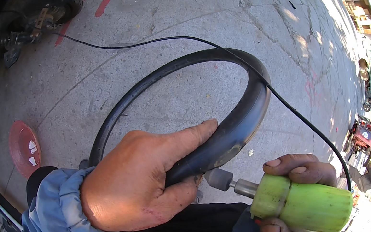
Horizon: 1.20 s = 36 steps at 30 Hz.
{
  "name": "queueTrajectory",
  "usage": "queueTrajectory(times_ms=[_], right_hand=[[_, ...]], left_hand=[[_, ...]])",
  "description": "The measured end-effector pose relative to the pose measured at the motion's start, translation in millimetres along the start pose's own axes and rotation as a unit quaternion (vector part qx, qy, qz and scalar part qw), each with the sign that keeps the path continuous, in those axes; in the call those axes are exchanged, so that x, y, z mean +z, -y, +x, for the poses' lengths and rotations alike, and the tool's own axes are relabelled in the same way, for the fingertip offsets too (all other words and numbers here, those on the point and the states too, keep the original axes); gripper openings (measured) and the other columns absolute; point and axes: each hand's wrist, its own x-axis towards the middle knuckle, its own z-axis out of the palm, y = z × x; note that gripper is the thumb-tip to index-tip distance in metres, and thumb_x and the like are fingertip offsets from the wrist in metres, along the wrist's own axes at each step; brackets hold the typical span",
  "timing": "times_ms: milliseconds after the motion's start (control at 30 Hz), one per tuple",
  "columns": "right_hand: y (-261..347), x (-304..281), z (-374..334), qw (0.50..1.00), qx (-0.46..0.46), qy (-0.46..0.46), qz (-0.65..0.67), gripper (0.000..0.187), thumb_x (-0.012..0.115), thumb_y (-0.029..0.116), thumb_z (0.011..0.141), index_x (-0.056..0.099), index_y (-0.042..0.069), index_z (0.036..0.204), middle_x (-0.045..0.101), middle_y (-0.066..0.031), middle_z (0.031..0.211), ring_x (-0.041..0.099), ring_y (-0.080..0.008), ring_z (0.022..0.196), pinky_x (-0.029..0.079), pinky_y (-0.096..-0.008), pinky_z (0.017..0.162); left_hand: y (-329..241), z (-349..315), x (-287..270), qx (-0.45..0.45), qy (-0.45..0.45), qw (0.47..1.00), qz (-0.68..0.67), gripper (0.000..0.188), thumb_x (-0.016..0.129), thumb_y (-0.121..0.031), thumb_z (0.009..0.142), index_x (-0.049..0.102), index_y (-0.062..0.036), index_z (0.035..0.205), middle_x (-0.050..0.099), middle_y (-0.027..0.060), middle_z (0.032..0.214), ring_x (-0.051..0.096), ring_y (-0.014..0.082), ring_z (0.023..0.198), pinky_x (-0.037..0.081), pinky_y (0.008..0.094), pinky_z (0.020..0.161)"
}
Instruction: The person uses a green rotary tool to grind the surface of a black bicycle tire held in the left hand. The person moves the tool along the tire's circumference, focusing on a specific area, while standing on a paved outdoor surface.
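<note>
From here I have the black inner tube (247, 101) looping over the concrete (182, 94), its near side pinched by my left hand's (133, 187) fingers. My right hand (313, 172) grips the green grinder (309, 205), bit (219, 179) just beside the tube (contact? can't tell). Buffing, I judge; next calls for light, steady pressure.

My tube (242, 115), mid-frame: black rubber, smooth, satin sheen. My grinder (301, 203), lower right: green plastic, scuffed; shiny metal collar (245, 188); matt grey tip (219, 179). My sleeve (56, 219), lower left: wrinkled cloth. Ground (182, 92): rough, cracked concrete.
</note>
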Motion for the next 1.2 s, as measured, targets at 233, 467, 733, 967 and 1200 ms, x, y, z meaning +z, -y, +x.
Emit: queueTrajectory(times_ms=[233,467,733,967,1200], right_hand=[[0.1,6.2,0.0,0.999,-0.017,-0.04,-0.029,0.068,0.085,0.037,0.071,0.048,-0.005,0.108,0.06,-0.0202,0.092,0.066,-0.0326,0.086,0.055,-0.0371,0.074],[3.6,21.4,-2.7,0.991,0.034,-0.133,-0.003,0.069,0.085,0.039,0.072,0.047,-0.005,0.109,0.061,-0.0211,0.092,0.066,-0.0329,0.086,0.055,-0.0363,0.074],[-3.6,1.1,0.2,1.0,-0.01,0.015,0.001,0.069,0.086,0.037,0.071,0.048,-0.004,0.111,0.063,-0.0245,0.094,0.066,-0.0315,0.087,0.055,-0.0363,0.076],[-3.8,1.3,-2.6,1.0,0.0,-0.008,0.012,0.067,0.086,0.034,0.071,0.049,-0.004,0.11,0.064,-0.0254,0.094,0.066,-0.0315,0.088,0.055,-0.0356,0.077],[11.7,-0.2,-2.4,0.993,0.069,-0.044,-0.08,0.072,0.084,0.039,0.072,0.048,-0.002,0.118,0.06,-0.0244,0.104,0.063,-0.0262,0.086,0.055,-0.0315,0.075]], left_hand=[[0.2,-1.7,-1.1,-0.018,0.007,1.0,0.011,0.065,0.062,0.008,0.078,0.044,0.0038,0.141,0.07,0.0158,0.092,0.069,0.0149,0.076,0.054,0.0268,0.07],[1.4,-0.9,0.1,-0.005,0.001,1.0,0.018,0.065,0.062,0.008,0.078,0.044,0.0037,0.141,0.07,0.0162,0.092,0.069,0.0148,0.076,0.054,0.0267,0.07],[5.1,-2.1,-2.5,-0.023,0.01,0.999,-0.026,0.067,0.061,0.007,0.079,0.042,0.0026,0.142,0.07,0.0112,0.086,0.069,0.0148,0.077,0.055,0.0271,0.073],[6.9,-3.7,-5.5,-0.025,0.012,0.998,-0.055,0.066,0.063,0.005,0.077,0.045,0.0027,0.14,0.071,0.0115,0.088,0.068,0.012,0.078,0.054,0.0245,0.073],[9.4,-1.8,-3.2,-0.022,0.012,0.999,-0.035,0.065,0.064,0.005,0.077,0.046,0.003,0.139,0.07,0.0111,0.088,0.067,0.0116,0.078,0.052,0.0244,0.07]])
